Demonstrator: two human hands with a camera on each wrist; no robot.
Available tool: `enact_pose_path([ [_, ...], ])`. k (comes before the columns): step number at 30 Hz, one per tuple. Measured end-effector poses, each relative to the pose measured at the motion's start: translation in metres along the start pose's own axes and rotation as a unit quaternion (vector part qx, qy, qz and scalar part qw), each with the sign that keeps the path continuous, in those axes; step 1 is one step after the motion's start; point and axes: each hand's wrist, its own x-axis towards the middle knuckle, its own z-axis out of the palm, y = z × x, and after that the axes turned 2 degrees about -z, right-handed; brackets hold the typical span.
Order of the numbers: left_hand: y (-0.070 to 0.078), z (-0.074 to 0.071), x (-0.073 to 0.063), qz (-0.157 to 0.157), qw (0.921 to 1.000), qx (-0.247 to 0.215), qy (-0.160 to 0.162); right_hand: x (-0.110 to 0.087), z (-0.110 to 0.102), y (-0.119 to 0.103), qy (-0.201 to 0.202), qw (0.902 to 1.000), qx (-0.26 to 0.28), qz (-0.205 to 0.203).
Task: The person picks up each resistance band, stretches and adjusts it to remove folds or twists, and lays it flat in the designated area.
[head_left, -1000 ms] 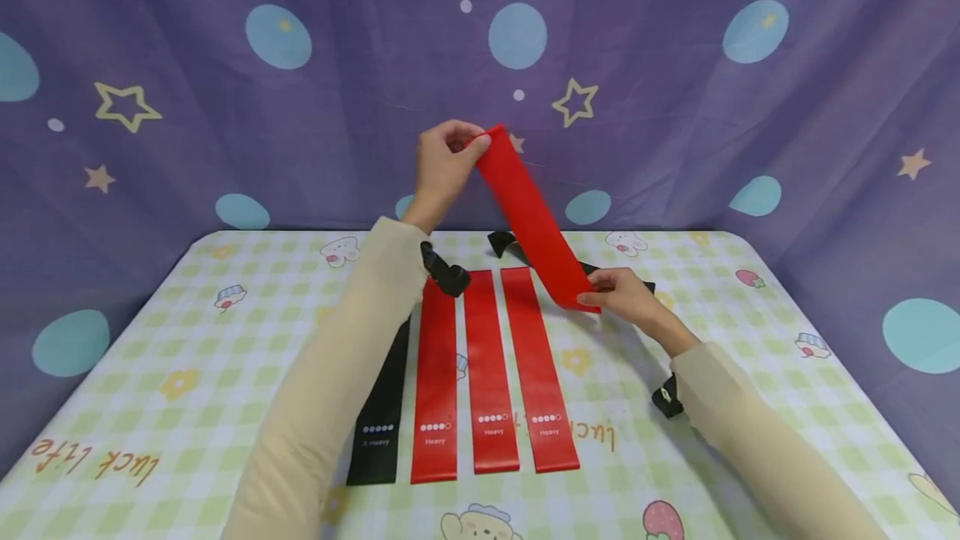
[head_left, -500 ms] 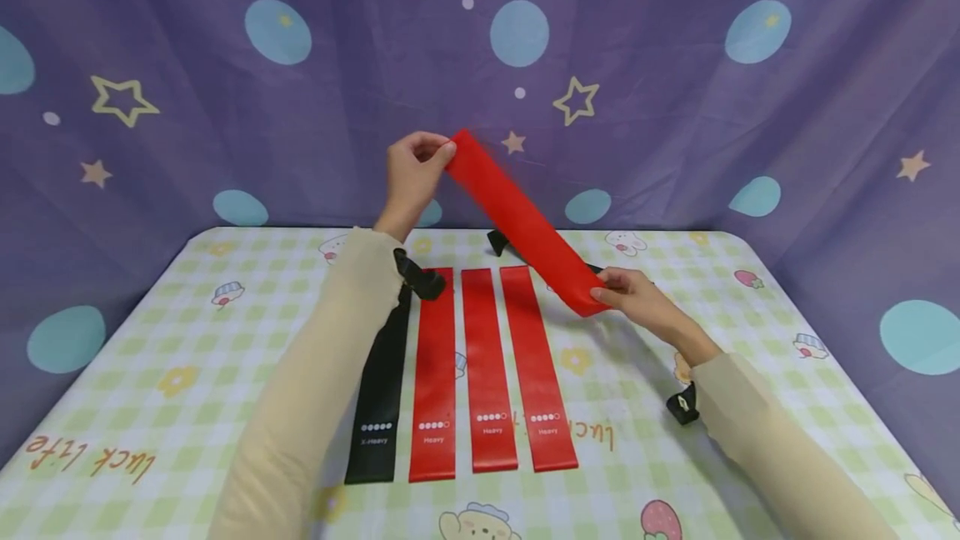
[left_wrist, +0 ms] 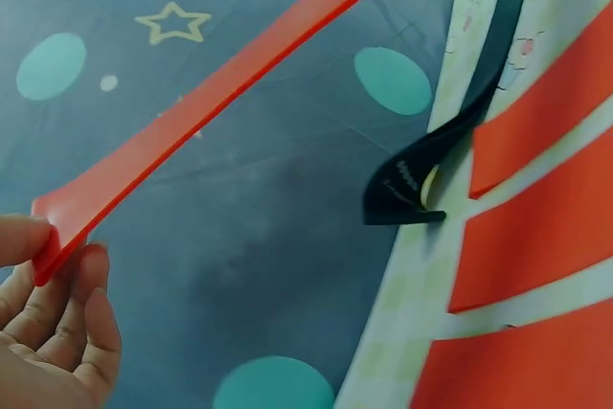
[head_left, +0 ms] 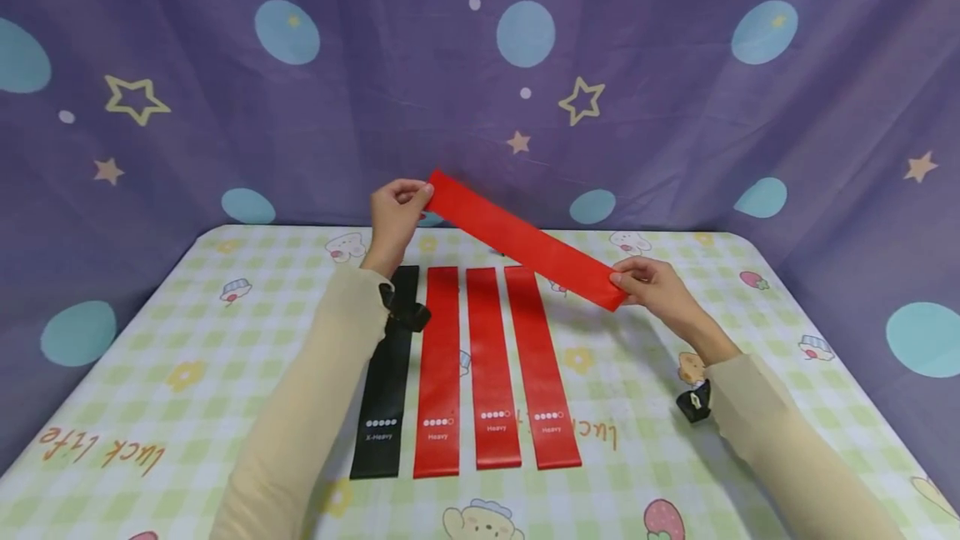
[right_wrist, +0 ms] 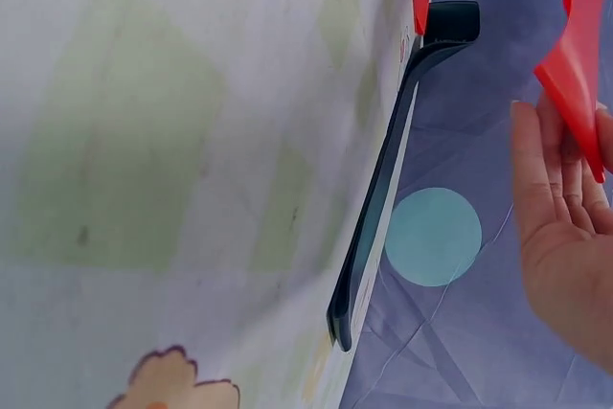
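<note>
A red resistance band [head_left: 525, 242] stretches through the air between both hands, sloping down from left to right. My left hand [head_left: 393, 219] pinches its higher left end between thumb and fingers; in the left wrist view the other fingers lie curled behind it. At the lower right end my right hand [head_left: 660, 290] pinches the band's corner. Below lie a black band [head_left: 378, 398] printed X-Heavy and three red bands marked Heavy: a left one [head_left: 437, 357], a middle one [head_left: 491, 357] and a right one [head_left: 542, 365], side by side.
Another black band [left_wrist: 412, 179] lies curled near the table's back edge, mostly hidden behind the held band in the head view. A checked cloth [head_left: 225, 407] covers the table. Behind it hangs a purple curtain [head_left: 420, 48]. Black straps sit on both sleeves.
The left hand has moved left and down, bringing the red band from steep to a shallower slope. The right hand has shifted slightly right, still pinching its end.
</note>
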Motion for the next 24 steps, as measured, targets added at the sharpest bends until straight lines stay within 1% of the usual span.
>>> enact_pose_path([
  [7, -0.016, -0.006, -0.009, -0.027, 0.9996, -0.011, 0.0, 0.002, -0.001, -0.001, 0.05, 0.9983, 0.031, 0.003],
  [12, -0.026, -0.012, -0.014, -0.04, 0.999, -0.016, -0.008, 0.005, -0.004, -0.001, 0.058, 0.9943, 0.088, -0.008],
  [15, -0.031, -0.014, -0.016, -0.053, 0.9985, -0.01, -0.013, 0.007, -0.005, 0.001, 0.059, 0.9896, 0.131, -0.013],
  [19, -0.037, -0.019, -0.018, -0.066, 0.9975, -0.006, -0.022, 0.008, -0.006, 0.001, 0.062, 0.9826, 0.175, -0.004],
  [22, -0.039, -0.022, -0.021, -0.066, 0.9973, -0.008, -0.032, 0.008, -0.006, 0.0, 0.07, 0.9775, 0.199, -0.009],
  [24, -0.039, -0.024, -0.022, -0.064, 0.9971, -0.009, -0.04, 0.009, -0.005, 0.0, 0.084, 0.9721, 0.218, -0.022],
])
